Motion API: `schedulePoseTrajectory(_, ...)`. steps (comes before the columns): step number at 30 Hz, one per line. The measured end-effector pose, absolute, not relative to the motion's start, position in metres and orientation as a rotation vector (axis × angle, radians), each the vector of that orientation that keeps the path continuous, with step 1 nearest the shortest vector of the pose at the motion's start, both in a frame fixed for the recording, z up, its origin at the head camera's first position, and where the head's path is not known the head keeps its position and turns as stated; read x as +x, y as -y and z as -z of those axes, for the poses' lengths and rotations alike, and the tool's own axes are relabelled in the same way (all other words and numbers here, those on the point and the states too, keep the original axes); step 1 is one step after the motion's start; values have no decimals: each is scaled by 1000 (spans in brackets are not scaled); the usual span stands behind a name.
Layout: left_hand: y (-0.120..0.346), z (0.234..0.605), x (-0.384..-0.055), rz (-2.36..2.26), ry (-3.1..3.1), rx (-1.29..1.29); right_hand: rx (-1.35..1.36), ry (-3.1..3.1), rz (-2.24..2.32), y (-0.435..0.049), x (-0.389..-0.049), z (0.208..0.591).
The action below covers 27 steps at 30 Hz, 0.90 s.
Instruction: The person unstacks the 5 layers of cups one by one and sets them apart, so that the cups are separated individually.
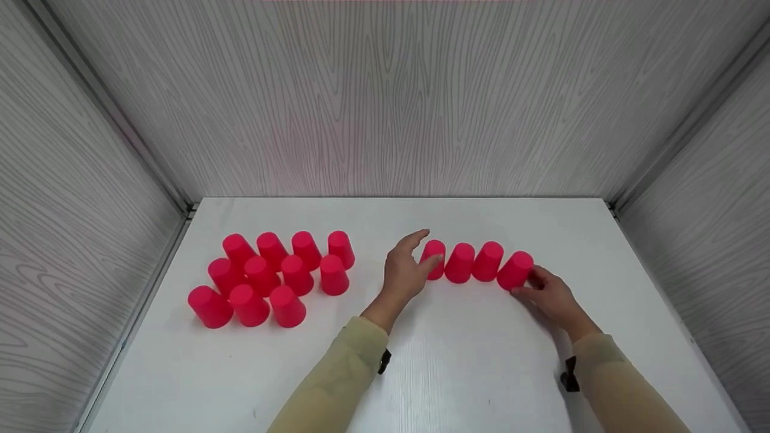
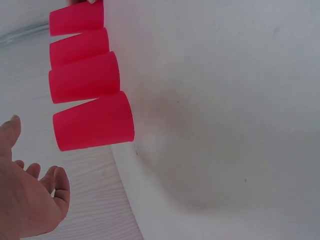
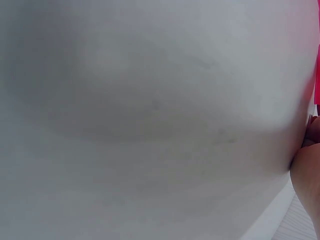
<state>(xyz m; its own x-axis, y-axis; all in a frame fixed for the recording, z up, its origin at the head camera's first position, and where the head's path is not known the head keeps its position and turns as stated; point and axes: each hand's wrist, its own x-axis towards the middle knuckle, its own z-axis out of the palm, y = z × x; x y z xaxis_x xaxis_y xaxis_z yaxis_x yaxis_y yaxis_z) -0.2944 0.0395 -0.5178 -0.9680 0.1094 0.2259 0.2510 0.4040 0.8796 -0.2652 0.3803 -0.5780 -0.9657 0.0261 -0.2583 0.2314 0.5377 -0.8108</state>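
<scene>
Several red plastic cups stand upside down in a row at the right of the white table. My left hand (image 1: 408,267) is beside the leftmost cup of that row (image 1: 434,249), its thumb and fingers spread. In the left wrist view a gap shows between this hand (image 2: 27,195) and the nearest cup (image 2: 95,122). At the other end, my right hand (image 1: 550,297) holds the rightmost cup (image 1: 515,269) low on its right side, thumb in front and fingers behind. The right wrist view catches only part of this hand (image 3: 307,160) and a sliver of red.
At the left, more upside-down red cups (image 1: 262,275) stand in three rows on the white table (image 1: 469,373). Grey wood-grain panels rise behind (image 1: 385,102) and along both sides of the table.
</scene>
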Motion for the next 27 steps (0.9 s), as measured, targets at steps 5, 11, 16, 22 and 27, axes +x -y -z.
schedulePoseTrajectory(5,-50,525,-301,1594,2562,-303,214,-2563,1403,-378,-264,579)
schedulePoseTrajectory(11,-53,531,-305,1583,2618,-259,215,-2557,1408,-379,-264,579)
schedulePoseTrajectory(16,-53,536,-309,1598,2656,-206,217,-2561,1411,-380,-265,579)
schedulePoseTrajectory(22,-53,541,-311,1647,2646,-203,195,-2581,1391,-381,-264,580)
schedulePoseTrajectory(27,-53,543,-312,1657,2640,-212,188,-2584,1394,-382,-264,582)
